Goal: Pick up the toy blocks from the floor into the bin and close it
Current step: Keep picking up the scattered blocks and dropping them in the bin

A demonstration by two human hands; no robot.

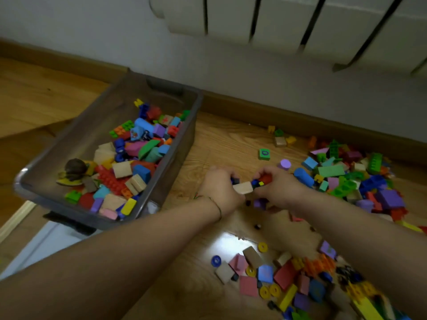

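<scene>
Wooden floor (219, 139), pale wall (69, 26), probably a radiator (231, 17).

Pinches a pale wooden block (242, 188) with the curled left hand (219, 189) and grips a red plastic brick (266, 179) in the right hand (278, 188), both over the wooden plank floor (221, 139). Looks down on a translucent grey plastic bin (104, 116) part-filled with coloured blocks at left, a loose heap of coloured toy blocks (360, 181) at right.
</scene>
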